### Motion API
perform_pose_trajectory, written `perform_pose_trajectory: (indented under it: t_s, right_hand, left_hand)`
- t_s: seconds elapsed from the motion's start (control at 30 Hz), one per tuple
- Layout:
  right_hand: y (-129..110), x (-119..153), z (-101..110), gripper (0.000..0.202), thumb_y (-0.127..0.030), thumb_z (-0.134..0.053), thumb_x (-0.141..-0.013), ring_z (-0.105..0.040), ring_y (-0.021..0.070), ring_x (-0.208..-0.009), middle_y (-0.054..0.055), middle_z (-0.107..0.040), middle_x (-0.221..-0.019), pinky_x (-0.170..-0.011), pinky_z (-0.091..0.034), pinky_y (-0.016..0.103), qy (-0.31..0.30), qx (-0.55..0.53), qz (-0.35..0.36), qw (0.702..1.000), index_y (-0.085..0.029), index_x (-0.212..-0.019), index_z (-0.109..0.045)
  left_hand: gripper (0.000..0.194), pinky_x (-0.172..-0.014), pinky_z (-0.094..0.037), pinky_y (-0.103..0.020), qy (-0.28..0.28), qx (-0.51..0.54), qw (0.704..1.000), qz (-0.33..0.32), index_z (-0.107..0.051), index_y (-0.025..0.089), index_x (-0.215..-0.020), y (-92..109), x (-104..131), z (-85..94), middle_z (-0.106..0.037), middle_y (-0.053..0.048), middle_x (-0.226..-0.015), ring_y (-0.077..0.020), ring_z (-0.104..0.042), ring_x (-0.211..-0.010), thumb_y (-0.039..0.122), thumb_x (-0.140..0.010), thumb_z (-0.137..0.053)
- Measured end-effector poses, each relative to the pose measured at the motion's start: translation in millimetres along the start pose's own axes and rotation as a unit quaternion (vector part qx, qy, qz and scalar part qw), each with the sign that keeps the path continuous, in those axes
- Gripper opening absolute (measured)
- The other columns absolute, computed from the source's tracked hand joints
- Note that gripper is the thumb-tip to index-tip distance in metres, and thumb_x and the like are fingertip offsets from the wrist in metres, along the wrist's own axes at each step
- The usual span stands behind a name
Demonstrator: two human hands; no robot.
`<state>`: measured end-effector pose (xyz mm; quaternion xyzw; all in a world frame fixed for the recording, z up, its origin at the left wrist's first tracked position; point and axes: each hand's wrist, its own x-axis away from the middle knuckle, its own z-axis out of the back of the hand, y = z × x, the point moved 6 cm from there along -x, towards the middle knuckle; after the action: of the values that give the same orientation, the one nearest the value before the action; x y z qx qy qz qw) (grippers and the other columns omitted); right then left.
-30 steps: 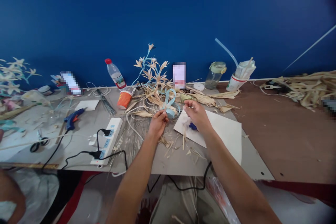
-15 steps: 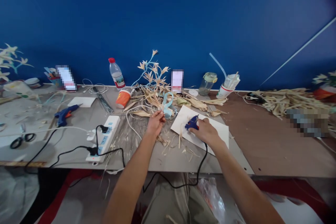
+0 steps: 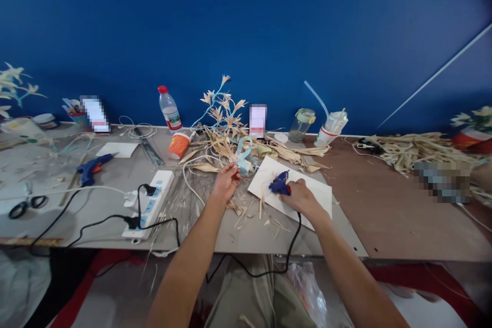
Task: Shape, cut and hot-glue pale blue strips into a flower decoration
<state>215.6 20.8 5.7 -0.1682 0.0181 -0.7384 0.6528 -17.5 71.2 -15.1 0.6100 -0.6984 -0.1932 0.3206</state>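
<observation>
My left hand (image 3: 228, 180) pinches the base of a small flower piece with pale petals and a looped light-blue ribbon (image 3: 243, 149). At the white sheet (image 3: 315, 195), my right hand (image 3: 303, 196) has its fingers around the rear of a blue glue gun (image 3: 280, 183), whose black cord runs down over the table edge. The gun lies low over the sheet. Behind my left hand stands a branching stem of dried flowers (image 3: 225, 107), with dried husk strips (image 3: 284, 149) spread beside it.
A white power strip (image 3: 154, 205), an orange cup (image 3: 179, 145), a bottle (image 3: 169, 110) and a second glue gun (image 3: 90, 169) are on the left. At the back are a phone (image 3: 257, 120), a jar (image 3: 302, 124) and a white cup (image 3: 327, 135). More husks (image 3: 418, 154) lie right.
The view has shifted slightly. My right hand has drawn back a little along the glue gun, uncovering more of its body. My left hand stays at the flower piece.
</observation>
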Motion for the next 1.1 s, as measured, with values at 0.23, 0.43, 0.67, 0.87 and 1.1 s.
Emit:
perform_pose_trajectory:
  t_s: [0.23, 0.43, 0.67, 0.87, 1.1]
  right_hand:
    - [13.5, 4.0, 26.8, 0.031, -0.034, -0.058, -0.071, -0.056, 0.0239, -0.091, 0.014, -0.049, -0.105, -0.085, -0.043, 0.037, 0.178, -0.157, 0.061, 0.97, -0.013, -0.093, -0.062]
    - [6.1, 10.9, 41.3, 0.038, -0.046, -0.055, -0.075, -0.055, 0.0155, -0.064, 0.004, -0.056, -0.075, -0.059, -0.044, 0.03, 0.098, -0.563, 0.105, 0.814, -0.016, -0.098, -0.057]
    - [-56.1, 15.9, 16.0, 0.043, -0.034, -0.072, -0.061, -0.047, 0.01, -0.052, -0.003, -0.054, -0.06, -0.053, -0.039, 0.025, -0.032, -0.598, 0.132, 0.79, -0.015, -0.097, -0.06]
    - [-79.0, 3.9, -9.4, 0.038, -0.044, -0.062, -0.069, -0.055, 0.016, -0.065, 0.003, -0.062, -0.071, -0.061, -0.044, 0.03, -0.014, -0.53, 0.149, 0.835, -0.015, -0.092, -0.063]
    - [-81.3, 4.4, -3.5, 0.026, -0.04, -0.056, -0.075, -0.057, 0.0197, -0.082, 0.005, -0.063, -0.087, -0.077, -0.045, 0.034, 0.043, -0.448, 0.217, 0.866, -0.018, -0.089, -0.06]
  left_hand:
    - [0.026, -0.05, -0.04, -0.02, -0.009, 0.005, 1.0, 0.002, -0.059, 0.014, -0.077, -1.4, -0.5, -0.9, -0.057, 0.002, -0.058, -0.0049, -0.048, -0.047, 0.016, -0.057, -0.076]
    - [0.024, -0.05, -0.04, -0.02, -0.034, 0.007, 0.999, -0.006, -0.06, 0.013, -0.075, -0.1, 1.3, -6.7, -0.055, 0.002, -0.057, -0.0046, -0.047, -0.047, 0.017, -0.059, -0.077]
    - [0.021, -0.051, -0.04, -0.021, -0.002, -0.008, 0.999, -0.035, -0.06, 0.014, -0.075, 2.9, 0.5, -2.7, -0.056, 0.003, -0.059, -0.0047, -0.047, -0.047, 0.019, -0.061, -0.075]
    - [0.024, -0.051, -0.039, -0.021, 0.011, -0.015, 0.998, -0.055, -0.061, 0.014, -0.074, 4.5, -2.6, 0.6, -0.056, 0.004, -0.058, -0.0049, -0.048, -0.047, 0.02, -0.057, -0.077]
    - [0.027, -0.05, -0.037, -0.02, 0.021, -0.049, 0.996, -0.069, -0.064, 0.013, -0.075, 4.8, -5.3, 1.5, -0.057, 0.003, -0.058, -0.005, -0.048, -0.047, 0.023, -0.055, -0.078]
